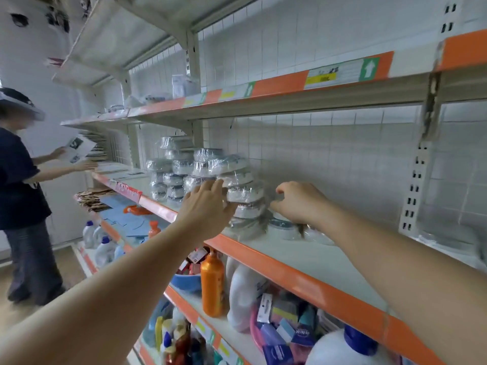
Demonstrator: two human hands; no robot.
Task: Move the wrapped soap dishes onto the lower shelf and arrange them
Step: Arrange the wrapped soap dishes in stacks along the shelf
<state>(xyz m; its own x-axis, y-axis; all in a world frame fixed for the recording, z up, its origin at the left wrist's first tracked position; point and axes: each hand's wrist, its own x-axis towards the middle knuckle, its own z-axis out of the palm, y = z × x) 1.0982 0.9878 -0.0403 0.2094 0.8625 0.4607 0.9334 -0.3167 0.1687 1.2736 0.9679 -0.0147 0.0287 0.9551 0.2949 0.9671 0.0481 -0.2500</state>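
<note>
Wrapped dishes (200, 169) stacked on the middle shelf (297, 259), left of centre. Left hand (208, 206), fingers straight, touches the leaning near stack (245, 196). Right hand (297, 201), fingers curled, pinches the wrap of a low dish (283, 227) just right of that stack. Orange bottle (212, 285) on the shelf below.
</note>
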